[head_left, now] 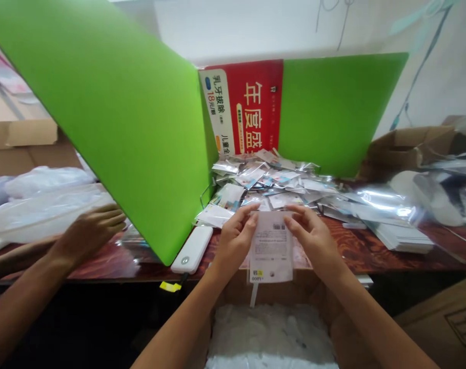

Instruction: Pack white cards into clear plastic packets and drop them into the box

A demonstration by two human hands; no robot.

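Your left hand [236,230] and right hand [309,233]: each grip pinching 1 upper corner of white rectangular printed packet [271,251], held over near edge of dark red wood-grain desk [356,256]. Beyond your fingers, heap of clear-wrapped printed packets [271,179] on desk. White rounded rectangular device [193,249] beside green panel [140,113]. Below you, brown cardboard box [311,287] holding white contents [271,333]. Another person's hand [88,230] at far left.

1 camera, worn on the person's head, looked forward and down across the table [361,253]. The left hand [236,238] and right hand [312,238] appeared near, around mid-frame, with an open carton [313,291] below; the view reached past a green panel [340,113] to the wall [256,31].
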